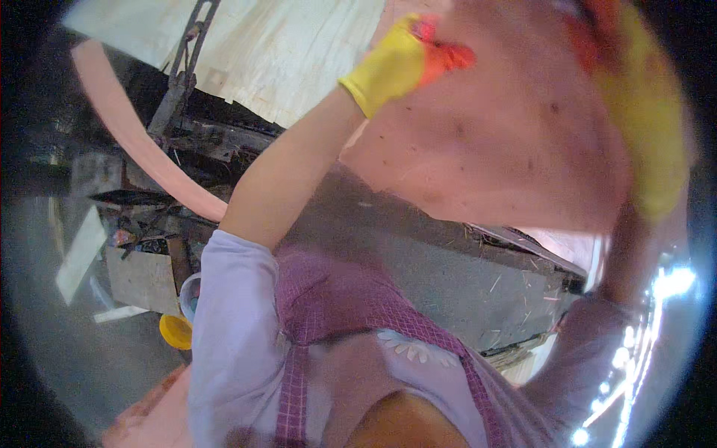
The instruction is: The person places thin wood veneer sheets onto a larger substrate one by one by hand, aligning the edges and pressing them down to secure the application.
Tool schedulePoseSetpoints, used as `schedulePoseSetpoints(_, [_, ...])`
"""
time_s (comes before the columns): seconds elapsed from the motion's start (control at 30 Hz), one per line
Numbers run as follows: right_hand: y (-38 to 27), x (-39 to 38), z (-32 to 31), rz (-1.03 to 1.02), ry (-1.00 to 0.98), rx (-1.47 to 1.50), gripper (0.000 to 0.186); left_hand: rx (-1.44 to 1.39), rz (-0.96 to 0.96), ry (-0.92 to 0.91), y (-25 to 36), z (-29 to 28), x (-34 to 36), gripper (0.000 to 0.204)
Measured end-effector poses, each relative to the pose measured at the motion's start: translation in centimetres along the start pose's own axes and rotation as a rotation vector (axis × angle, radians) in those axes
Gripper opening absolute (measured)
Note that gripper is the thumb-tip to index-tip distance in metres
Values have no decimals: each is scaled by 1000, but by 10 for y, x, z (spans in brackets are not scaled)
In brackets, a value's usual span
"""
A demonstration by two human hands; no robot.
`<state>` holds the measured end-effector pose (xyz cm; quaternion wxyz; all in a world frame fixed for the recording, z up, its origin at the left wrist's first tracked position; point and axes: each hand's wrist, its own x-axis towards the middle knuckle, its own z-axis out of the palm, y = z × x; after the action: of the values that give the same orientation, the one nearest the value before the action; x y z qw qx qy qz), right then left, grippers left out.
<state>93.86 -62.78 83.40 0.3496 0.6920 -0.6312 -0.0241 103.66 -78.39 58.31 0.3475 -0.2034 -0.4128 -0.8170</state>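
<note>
My left hand (422, 56), in a yellow glove with orange fingers, is at the upper middle on a large pink, speckled sheet (508, 149); its fingers look apart, resting on the surface. My right hand (627, 89), in a similar glove, is large and blurred at the upper right, over or against the sheet's right part; what its fingers do cannot be made out. A pale wooden sheet (284, 45) lies left of the pink one. A long pink strip (134, 142) runs down the left side, passing behind my left forearm.
A dark metal frame (187, 52) stands at the upper left above cluttered dark supports. Lower left are a board (142, 280), a yellow bowl (175, 332) and a white bucket (188, 295). A grey floor (448, 284) shows beneath the pink sheet. Bright lights glare at lower right.
</note>
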Motion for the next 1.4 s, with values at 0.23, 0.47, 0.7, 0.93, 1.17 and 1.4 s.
schedulePoseSetpoints(0.23, [-64,-37,29,-260,-89,8,62,581,276,403,44,-49,4,33])
schedulePoseSetpoints(0.47, [-42,-215,197,190,-499,662,45,500,156,681,124,-146,-21,32])
schedulePoseSetpoints(0.7, [-121,-383,441,526,-1319,564,51,712,-23,847,121,-216,9,33])
schedulePoseSetpoints(0.93, [-138,-383,455,579,-947,715,57,346,157,648,147,-268,78,35])
schedulePoseSetpoints(1.17, [-142,-407,459,688,-844,685,60,706,27,1016,128,-178,159,30])
schedulePoseSetpoints(1.4, [-134,-366,453,705,-1115,728,66,2171,-215,439,332,-339,52,71])
